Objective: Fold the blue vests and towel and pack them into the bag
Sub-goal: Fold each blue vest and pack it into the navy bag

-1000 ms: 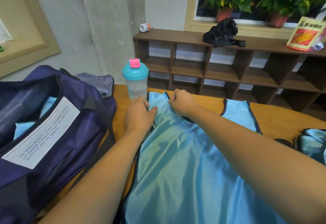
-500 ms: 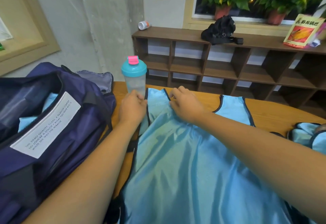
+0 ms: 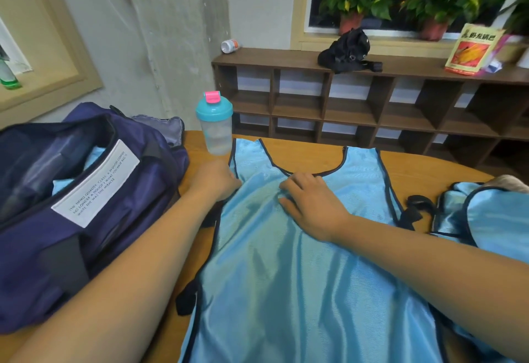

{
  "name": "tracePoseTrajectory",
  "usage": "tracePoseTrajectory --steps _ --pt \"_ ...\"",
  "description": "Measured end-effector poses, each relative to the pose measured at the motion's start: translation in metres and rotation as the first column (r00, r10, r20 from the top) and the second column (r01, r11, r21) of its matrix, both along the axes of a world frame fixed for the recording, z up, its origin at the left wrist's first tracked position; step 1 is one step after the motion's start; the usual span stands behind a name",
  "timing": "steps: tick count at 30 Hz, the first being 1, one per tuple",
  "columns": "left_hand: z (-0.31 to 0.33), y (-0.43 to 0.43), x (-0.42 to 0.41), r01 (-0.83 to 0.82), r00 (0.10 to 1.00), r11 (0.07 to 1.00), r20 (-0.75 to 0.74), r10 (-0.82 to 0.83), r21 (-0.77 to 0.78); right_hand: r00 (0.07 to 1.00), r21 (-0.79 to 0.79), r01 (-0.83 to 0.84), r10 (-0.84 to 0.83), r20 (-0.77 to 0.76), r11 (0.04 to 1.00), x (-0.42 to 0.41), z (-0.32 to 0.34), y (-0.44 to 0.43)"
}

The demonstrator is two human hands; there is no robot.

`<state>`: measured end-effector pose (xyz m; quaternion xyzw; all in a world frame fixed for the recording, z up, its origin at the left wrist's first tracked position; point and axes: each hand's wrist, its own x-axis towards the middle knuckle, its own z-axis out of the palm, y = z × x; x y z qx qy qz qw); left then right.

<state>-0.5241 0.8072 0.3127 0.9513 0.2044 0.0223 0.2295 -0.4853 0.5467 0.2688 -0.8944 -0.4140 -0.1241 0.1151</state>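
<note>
The blue vest (image 3: 300, 262) lies face-up on the counter (image 3: 429, 168), neckline away from the person, with the open bag (image 3: 86, 219) just to its left. The left hand (image 3: 213, 181) is at the vest's left armhole edge, fingers curled under and seemingly pinching the trim. The right hand (image 3: 310, 205) rests flat just below the neckline, fingers spread and only slightly bent, holding nothing.

The main risk is the shaker bottle (image 3: 214, 125), which stands just beside the left shoulder strap. A quick fold or tug of that strap could catch it and tip it (its lid looks closed, but that is a guess). The fabric looks slick, so a fold may slide or go crooked unless the right hand pins it. A second vest (image 3: 492, 219) lies crumpled at the right and could get dragged along.

Compared with half a second ago, the right hand has left the left strap and moved to the chest, opening flat. The left hand has dropped from the strap top towards the armhole.
</note>
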Motion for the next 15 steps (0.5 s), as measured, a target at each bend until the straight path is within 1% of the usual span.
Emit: tracePoseTrajectory --steps 4,5,7,9,10,12,14,15 --pt "0.010 0.010 -0.001 -0.063 0.996 0.997 0.059 0.065 -0.036 0.999 -0.012 0.037 -0.037 0.000 0.999 -0.004 0.002 -0.002" --pt "0.012 0.013 -0.002 -0.083 0.993 0.996 0.079 0.084 -0.021 0.999 -0.015 0.034 -0.034 0.003 0.999 -0.004 0.003 -0.001" --pt "0.011 0.017 -0.006 -0.118 0.990 0.991 0.089 0.113 0.057 0.999 -0.018 0.036 -0.035 0.009 0.999 -0.006 0.004 -0.001" --pt "0.006 0.014 -0.009 -0.107 0.993 0.985 0.065 0.099 0.132 0.999 -0.027 0.041 -0.041 -0.001 0.999 -0.007 0.006 -0.001" --pt "0.001 0.012 -0.011 -0.096 0.993 0.984 0.077 0.086 0.152 0.999 -0.032 0.048 -0.048 -0.013 0.998 -0.008 0.007 0.000" --pt "-0.008 0.007 -0.012 -0.084 0.980 0.984 0.191 0.053 0.158 0.996 -0.040 0.075 -0.076 -0.036 0.996 -0.010 0.011 -0.001" --pt "-0.015 -0.003 -0.012 -0.022 0.940 0.978 0.336 -0.050 0.206 0.989 -0.040 0.128 -0.130 -0.064 0.991 -0.011 0.015 -0.005" --pt "-0.017 -0.012 -0.011 0.032 0.920 0.972 0.374 -0.120 0.233 0.981 -0.030 0.167 -0.170 -0.094 0.985 -0.011 0.016 -0.008"
